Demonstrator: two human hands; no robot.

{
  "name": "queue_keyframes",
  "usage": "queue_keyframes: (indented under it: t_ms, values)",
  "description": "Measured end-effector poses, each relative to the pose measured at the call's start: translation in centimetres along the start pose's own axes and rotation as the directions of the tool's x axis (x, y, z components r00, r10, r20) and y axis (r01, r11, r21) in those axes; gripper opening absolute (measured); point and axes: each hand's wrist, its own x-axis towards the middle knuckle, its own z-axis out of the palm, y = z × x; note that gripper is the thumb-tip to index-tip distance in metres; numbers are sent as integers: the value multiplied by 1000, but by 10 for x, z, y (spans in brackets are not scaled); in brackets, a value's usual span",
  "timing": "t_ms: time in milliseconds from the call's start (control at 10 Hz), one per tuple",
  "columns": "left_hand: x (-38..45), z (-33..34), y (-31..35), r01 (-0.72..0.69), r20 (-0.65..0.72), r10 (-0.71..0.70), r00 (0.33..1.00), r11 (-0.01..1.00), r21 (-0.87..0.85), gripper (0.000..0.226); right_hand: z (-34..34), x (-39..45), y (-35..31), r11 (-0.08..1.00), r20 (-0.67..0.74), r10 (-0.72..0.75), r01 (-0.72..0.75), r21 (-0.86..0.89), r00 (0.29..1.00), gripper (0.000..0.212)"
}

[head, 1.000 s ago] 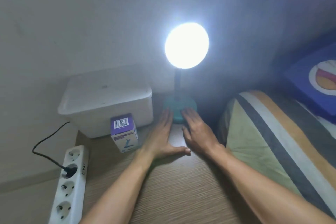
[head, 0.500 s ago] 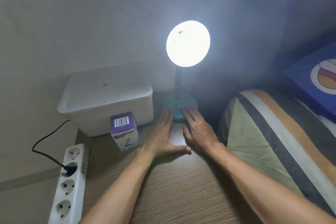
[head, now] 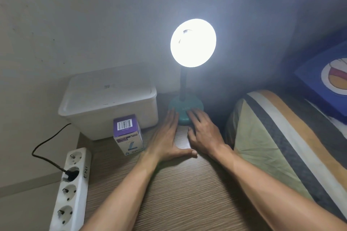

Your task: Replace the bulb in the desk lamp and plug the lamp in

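Observation:
The desk lamp stands at the back of the wooden surface, its round head shining brightly toward me above a teal base. My left hand lies flat on the wood, fingertips reaching the base's left side, thumb stretched right. My right hand rests with straight fingers on the front of the base. A purple bulb box stands upright left of my left hand. A black plug with its cord sits in the white power strip at lower left.
A white lidded bin sits against the wall behind the bulb box. A striped pillow and a blue cartoon cushion lie to the right. The wooden surface extends toward me.
The hands and lamp stay put. The view has shifted slightly, so the lamp head appears a little higher and the glare has eased.

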Motion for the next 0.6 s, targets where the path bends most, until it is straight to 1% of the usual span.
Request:
queue_keyframes:
  t_ms: [200, 300, 400, 500, 600]
  values:
    - [-2, 2, -2, -9, 11, 10, 1000, 999, -30, 152, 0, 3, 1, 997, 8, 29, -28, -65, 1000, 66]
    - [-3, 4, -3, -18, 2, 18, 1000, 1000, -20, 153, 2, 2, 1, 999, -4, 17, -17, -44, 1000, 65]
    - [-2, 1, 0, 8, 26, -8, 1000, 1000, -13, 155, 3, 1, 3, 999, 41, 28, -27, -25, 999, 65]
    - [-7, -2, 4, 42, 45, -41, 998, 999, -31, 153, 0, 4, -1, 1000, 121, 25, -23, -20, 992, 72]
    - [-24, 8, 19, 102, 5, -102, 995, 991, -86, 140, -12, -11, -12, 993, 200, 91, -74, -89, 976, 85]
